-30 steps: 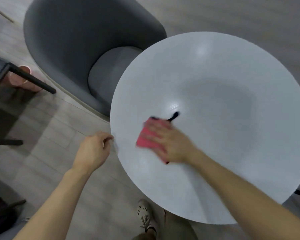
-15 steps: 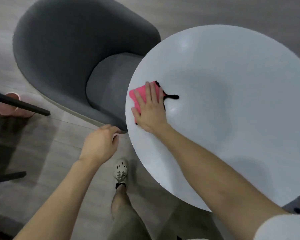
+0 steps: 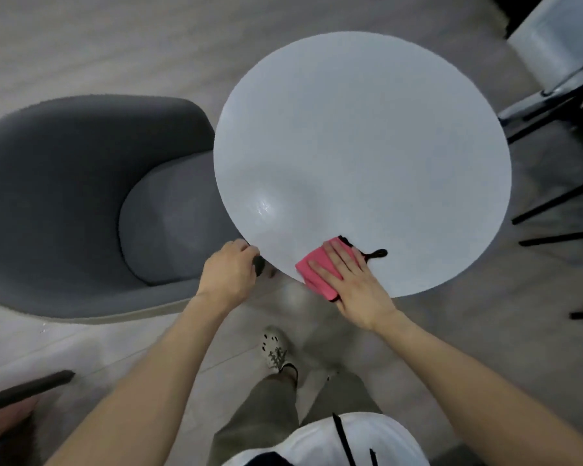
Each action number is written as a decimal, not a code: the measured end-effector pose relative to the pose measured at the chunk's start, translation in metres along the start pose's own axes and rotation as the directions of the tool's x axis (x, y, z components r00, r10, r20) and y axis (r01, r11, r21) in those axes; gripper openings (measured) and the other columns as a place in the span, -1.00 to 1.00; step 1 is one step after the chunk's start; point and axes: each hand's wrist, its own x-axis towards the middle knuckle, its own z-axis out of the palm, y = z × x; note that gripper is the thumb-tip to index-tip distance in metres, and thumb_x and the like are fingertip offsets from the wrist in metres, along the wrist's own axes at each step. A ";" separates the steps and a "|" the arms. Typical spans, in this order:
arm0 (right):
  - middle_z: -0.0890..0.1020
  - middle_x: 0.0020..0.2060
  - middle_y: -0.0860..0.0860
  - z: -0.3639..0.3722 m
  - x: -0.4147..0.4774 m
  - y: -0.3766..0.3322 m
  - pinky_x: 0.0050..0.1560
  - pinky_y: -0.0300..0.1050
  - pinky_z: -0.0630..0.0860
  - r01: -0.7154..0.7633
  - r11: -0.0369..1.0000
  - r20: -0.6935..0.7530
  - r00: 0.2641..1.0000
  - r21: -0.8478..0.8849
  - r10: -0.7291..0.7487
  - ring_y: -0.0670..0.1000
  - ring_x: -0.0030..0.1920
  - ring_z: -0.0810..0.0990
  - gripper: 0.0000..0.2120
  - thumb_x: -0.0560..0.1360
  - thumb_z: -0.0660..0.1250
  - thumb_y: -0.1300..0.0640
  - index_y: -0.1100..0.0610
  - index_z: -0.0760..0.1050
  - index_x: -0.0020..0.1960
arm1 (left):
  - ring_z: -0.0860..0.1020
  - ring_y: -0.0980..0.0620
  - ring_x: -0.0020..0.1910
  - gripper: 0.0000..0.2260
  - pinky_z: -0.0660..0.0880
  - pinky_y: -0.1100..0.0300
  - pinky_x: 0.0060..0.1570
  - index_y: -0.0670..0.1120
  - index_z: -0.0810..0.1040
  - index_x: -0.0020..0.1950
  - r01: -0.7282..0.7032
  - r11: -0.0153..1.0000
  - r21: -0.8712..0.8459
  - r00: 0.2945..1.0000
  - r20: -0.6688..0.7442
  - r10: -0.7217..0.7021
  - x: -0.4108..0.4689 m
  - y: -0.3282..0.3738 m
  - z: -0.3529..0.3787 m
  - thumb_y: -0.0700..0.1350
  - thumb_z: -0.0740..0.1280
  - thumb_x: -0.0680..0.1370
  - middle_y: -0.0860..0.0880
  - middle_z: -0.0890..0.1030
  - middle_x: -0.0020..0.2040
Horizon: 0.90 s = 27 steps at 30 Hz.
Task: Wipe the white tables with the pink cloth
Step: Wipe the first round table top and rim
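The round white table [image 3: 360, 156] fills the middle of the head view. A folded pink cloth [image 3: 312, 269] with a black loop [image 3: 377, 253] lies on the table's near edge. My right hand [image 3: 349, 285] presses flat on the cloth with straight fingers and covers most of it. My left hand [image 3: 229, 274] is at the near-left rim with its fingers curled against the edge. Its fingertips are hidden, and something dark shows beside them under the rim.
A grey upholstered armchair [image 3: 64, 203] stands against the table's left side. Black chair legs [image 3: 552, 203] and a white panel [image 3: 552, 38] are at the right. My shoe [image 3: 275, 351] is on the floor below the table's edge. A dark bar [image 3: 24, 391] crosses the lower left.
My right hand has slid the cloth from the rim beside the armchair round to the near edge. The view has swung, so the armchair now lies further left. My left hand stays at the rim.
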 end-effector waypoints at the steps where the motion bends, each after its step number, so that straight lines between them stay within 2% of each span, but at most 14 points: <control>1: 0.03 0.74 0.19 0.002 -0.006 -0.002 0.68 0.36 0.03 -0.031 0.999 -0.006 1.000 0.029 0.031 0.22 0.75 -0.10 -0.24 0.62 0.27 0.15 -0.01 0.07 0.76 | 0.56 -0.08 0.23 -0.70 0.59 -0.02 0.02 0.00 0.63 0.32 -0.049 0.998 0.028 0.999 -0.005 0.049 0.006 0.000 0.000 -0.16 0.31 0.61 0.00 0.60 0.26; 4: 0.23 0.71 0.13 0.009 -0.025 -0.012 0.67 0.29 0.14 -0.169 0.979 -0.018 0.985 0.118 0.172 0.17 0.74 0.09 -0.23 0.56 0.36 0.35 0.03 0.26 0.71 | 0.54 -0.11 0.23 -0.61 0.54 -0.01 0.12 0.00 0.59 0.32 -0.197 0.974 0.112 0.980 0.018 0.196 0.026 0.000 0.000 -0.23 0.31 0.51 -0.01 0.56 0.29; 6: 0.51 0.54 0.07 0.003 -0.043 -0.030 0.52 0.16 0.41 -0.350 0.888 -0.033 0.926 0.297 0.376 0.15 0.60 0.40 -0.34 0.56 0.35 0.39 0.02 0.40 0.60 | 0.53 -0.10 0.19 -0.59 0.55 0.01 0.10 0.04 0.57 0.28 -0.270 0.952 0.145 0.962 0.087 0.260 0.036 -0.002 0.004 -0.23 0.29 0.46 0.03 0.51 0.25; 8: 0.67 0.11 0.02 -0.014 -0.056 -0.052 0.05 0.09 0.61 -0.561 0.654 -0.003 0.758 0.508 0.652 0.17 0.15 0.68 -0.59 0.63 0.31 0.29 -0.03 0.39 0.40 | 0.53 -0.09 0.17 -0.57 0.58 0.01 -0.01 0.09 0.56 0.24 -0.293 0.946 0.141 0.952 0.138 0.274 0.042 -0.007 0.006 -0.25 0.30 0.41 0.06 0.49 0.24; 10: 0.67 -0.11 0.01 -0.020 -0.071 -0.071 -0.18 0.06 0.64 -0.629 0.339 0.058 0.523 0.700 0.850 0.14 -0.14 0.69 -0.82 0.70 0.31 0.15 0.01 0.38 0.26 | 0.52 -0.09 0.20 -0.53 0.59 0.02 -0.03 0.12 0.52 0.25 -0.344 0.924 0.169 0.930 0.196 0.311 0.048 -0.013 0.001 -0.24 0.34 0.40 0.07 0.46 0.29; 12: 0.69 -0.08 0.00 -0.012 -0.086 -0.096 -0.12 -0.12 0.64 -0.461 -0.037 0.195 0.299 0.886 0.934 0.07 -0.10 0.69 -0.89 0.72 0.33 0.08 0.03 0.45 0.22 | 0.50 -0.10 0.26 -0.49 0.59 0.02 0.02 0.11 0.45 0.33 -0.429 0.875 0.225 0.888 0.283 0.362 0.052 -0.016 -0.008 -0.19 0.39 0.41 0.05 0.43 0.35; 13: 0.70 -0.02 -0.01 -0.006 -0.091 -0.109 -0.01 -0.11 0.63 -0.347 -0.178 0.267 0.228 0.921 0.936 0.09 0.01 0.70 -0.89 0.71 0.34 0.05 0.00 0.50 0.22 | 0.49 -0.11 0.30 -0.46 0.59 -0.01 0.06 0.10 0.41 0.38 -0.457 0.854 0.248 0.871 0.322 0.372 0.054 -0.017 -0.013 -0.14 0.42 0.42 0.03 0.41 0.39; 15: 0.72 0.10 0.02 0.013 -0.096 -0.141 0.14 0.02 0.62 -0.177 -0.350 0.376 0.137 0.920 0.916 0.16 0.20 0.70 -0.85 0.69 0.37 0.04 -0.06 0.55 0.25 | 0.43 -0.12 0.37 -0.36 0.58 -0.04 0.13 0.09 0.34 0.49 -0.492 0.822 0.288 0.847 0.375 0.376 0.057 -0.019 -0.018 -0.01 0.47 0.44 0.01 0.35 0.49; 17: 0.72 0.16 0.02 0.029 -0.095 -0.172 0.09 -0.05 0.60 -0.080 -0.436 0.443 0.129 0.896 0.887 0.12 0.25 0.70 -0.80 0.71 0.37 0.10 -0.06 0.54 0.32 | 0.40 -0.13 0.41 -0.31 0.58 -0.05 0.15 0.11 0.29 0.54 -0.523 0.790 0.321 0.833 0.391 0.392 0.062 -0.024 -0.019 0.03 0.48 0.45 0.00 0.31 0.54; 19: 0.73 0.19 0.02 0.032 -0.087 -0.204 0.09 -0.10 0.59 -0.026 -0.483 0.481 0.145 0.875 0.864 0.05 0.23 0.71 -0.74 0.71 0.37 0.08 -0.05 0.52 0.39 | 0.39 -0.13 0.41 -0.32 0.58 -0.03 0.11 0.11 0.27 0.56 -0.563 0.744 0.359 0.811 0.416 0.412 0.069 -0.027 -0.021 -0.09 0.43 0.48 -0.03 0.31 0.55; 21: 0.75 0.18 0.01 0.035 -0.076 -0.231 0.11 -0.07 0.63 0.056 -0.562 0.547 0.165 0.825 0.821 -0.01 0.17 0.75 -0.68 0.67 0.42 -0.07 -0.08 0.52 0.40 | 0.41 -0.14 0.39 -0.34 0.55 0.01 0.04 0.12 0.29 0.55 -0.609 0.696 0.380 0.781 0.440 0.443 0.076 -0.028 -0.025 -0.18 0.36 0.48 -0.05 0.34 0.52; 23: 0.75 0.20 -0.04 0.035 -0.061 -0.248 0.31 0.08 0.62 0.170 -0.634 0.612 0.164 0.755 0.773 0.00 0.23 0.73 -0.52 0.59 0.40 -0.36 -0.14 0.55 0.40 | 0.44 -0.13 0.34 -0.39 0.50 0.03 -0.04 0.13 0.35 0.53 -0.646 0.656 0.390 0.756 0.449 0.477 0.084 -0.026 -0.031 -0.22 0.30 0.50 -0.04 0.39 0.44; 25: 0.68 0.37 -0.04 0.041 -0.039 -0.257 0.52 0.16 0.48 0.441 -0.674 0.658 0.217 0.593 0.721 0.05 0.40 0.64 -0.39 0.62 0.22 -0.48 -0.14 0.56 0.48 | 0.48 -0.10 0.31 -0.46 0.48 0.04 -0.03 0.15 0.44 0.51 -0.674 0.643 0.364 0.731 0.451 0.512 0.097 -0.024 -0.036 -0.22 0.28 0.55 -0.01 0.44 0.35; 27: 0.69 0.36 -0.04 0.049 -0.015 -0.259 0.48 0.10 0.49 0.666 -0.628 0.691 0.229 0.403 0.686 0.06 0.39 0.63 -0.40 0.69 0.05 -0.43 -0.12 0.60 0.46 | 0.49 -0.09 0.32 -0.57 0.51 0.00 0.03 0.16 0.53 0.47 -0.703 0.631 0.328 0.709 0.400 0.581 0.111 -0.021 -0.039 -0.13 0.33 0.61 0.01 0.48 0.31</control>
